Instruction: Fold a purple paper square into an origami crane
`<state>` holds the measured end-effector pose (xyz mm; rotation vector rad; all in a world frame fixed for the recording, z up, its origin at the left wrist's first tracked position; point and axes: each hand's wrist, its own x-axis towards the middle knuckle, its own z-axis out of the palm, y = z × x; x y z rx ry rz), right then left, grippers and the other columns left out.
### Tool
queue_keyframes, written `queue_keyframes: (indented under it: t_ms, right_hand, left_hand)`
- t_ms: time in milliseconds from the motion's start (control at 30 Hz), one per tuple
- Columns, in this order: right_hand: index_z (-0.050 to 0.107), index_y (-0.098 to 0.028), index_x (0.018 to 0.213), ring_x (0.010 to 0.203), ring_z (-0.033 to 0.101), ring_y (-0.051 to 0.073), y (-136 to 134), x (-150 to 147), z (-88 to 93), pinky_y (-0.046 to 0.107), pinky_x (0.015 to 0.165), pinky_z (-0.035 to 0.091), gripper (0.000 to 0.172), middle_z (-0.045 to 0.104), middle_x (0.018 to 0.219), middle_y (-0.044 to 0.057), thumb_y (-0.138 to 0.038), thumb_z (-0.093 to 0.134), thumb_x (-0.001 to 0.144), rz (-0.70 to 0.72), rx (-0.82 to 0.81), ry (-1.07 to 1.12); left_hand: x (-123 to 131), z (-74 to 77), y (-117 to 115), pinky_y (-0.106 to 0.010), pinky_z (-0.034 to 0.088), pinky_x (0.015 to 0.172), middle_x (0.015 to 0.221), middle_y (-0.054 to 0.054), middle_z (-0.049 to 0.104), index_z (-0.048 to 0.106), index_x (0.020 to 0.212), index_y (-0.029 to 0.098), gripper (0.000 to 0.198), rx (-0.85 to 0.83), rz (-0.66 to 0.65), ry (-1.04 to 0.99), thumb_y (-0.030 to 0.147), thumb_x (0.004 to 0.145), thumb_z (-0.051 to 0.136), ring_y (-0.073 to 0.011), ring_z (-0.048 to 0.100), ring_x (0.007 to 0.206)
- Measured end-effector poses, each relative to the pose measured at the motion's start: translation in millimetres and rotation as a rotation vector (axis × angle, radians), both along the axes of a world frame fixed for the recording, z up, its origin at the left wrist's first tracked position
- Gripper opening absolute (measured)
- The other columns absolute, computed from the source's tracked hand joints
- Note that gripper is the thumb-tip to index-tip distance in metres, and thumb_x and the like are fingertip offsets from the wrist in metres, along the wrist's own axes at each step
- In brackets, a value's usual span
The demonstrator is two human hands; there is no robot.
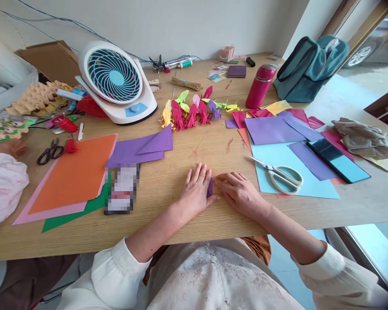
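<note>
A small folded piece of purple paper point(210, 187) lies on the table in front of me, mostly hidden under my left hand. My left hand point(198, 187) rests flat on it, fingers stretched out and thumb pointing right. Just right of the paper is my right hand point(241, 193), knuckles up, with its fingers bent and close together. Its fingertips are at the paper's right edge; whether they pinch it is hidden. White-handled scissors point(284, 177) lie to the right on a light blue sheet point(305, 189). Beyond my hands stands a cluster of colourful folded paper pieces point(192, 114).
Orange point(74, 172), pink, green and purple sheets point(142, 148) lie left, beside a blurred-out phone point(122, 189). A fan point(116, 82) stands behind. Rightward are a dark phone point(338, 159), a red bottle point(260, 88) and a teal bag point(310, 69). Another person's hand point(9, 148) is far left.
</note>
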<state>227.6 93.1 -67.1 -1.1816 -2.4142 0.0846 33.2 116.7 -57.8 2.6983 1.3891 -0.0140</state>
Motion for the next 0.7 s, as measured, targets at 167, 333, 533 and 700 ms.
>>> queue_keyframes:
  t_ms: [167,333,533,700]
  right_hand:
    - [0.068,-0.014,0.117,0.097,0.061,0.025,1,-1,-0.7,0.04,0.085,0.047,0.026,0.068,0.113,0.014,-0.02,0.048,0.1,-0.002,0.001,0.012]
    - [0.067,-0.014,0.118,0.1,0.06,0.026,2,-3,-1.3,0.04,0.086,0.047,0.027,0.068,0.115,0.015,-0.02,0.048,0.1,-0.001,-0.01,0.006]
    - [0.064,-0.012,0.126,0.106,0.059,0.028,5,-4,-2.5,0.043,0.088,0.047,0.032,0.066,0.123,0.016,-0.018,0.054,0.097,-0.025,-0.05,-0.042]
    - [0.065,-0.013,0.125,0.105,0.06,0.027,4,-3,-1.4,0.043,0.087,0.047,0.031,0.067,0.122,0.015,-0.019,0.045,0.101,-0.046,-0.046,-0.029]
  left_hand:
    - [-4,-8.0,4,-0.055,0.028,0.121,0.163,-0.026,0.023,0.032,0.153,0.004,0.081,-0.031,-0.002,-0.018,0.053,0.093,0.057,-0.0387,0.019,0.153]
    - [3,-5.9,-3,-0.052,0.032,0.119,0.162,-0.028,0.023,0.033,0.153,0.004,0.081,0.002,0.042,-0.008,0.056,0.094,0.054,-0.0388,0.02,0.153]
    - [12,4.6,-7,-0.058,0.037,0.113,0.16,-0.028,0.03,0.038,0.151,0.004,0.073,0.003,0.141,-0.003,0.053,0.097,0.048,-0.0417,0.035,0.146]
    - [-11,3.2,3,-0.053,0.036,0.116,0.158,-0.027,0.034,0.036,0.15,-0.002,0.061,-0.041,0.037,-0.084,0.036,0.102,0.041,-0.0371,0.035,0.147]
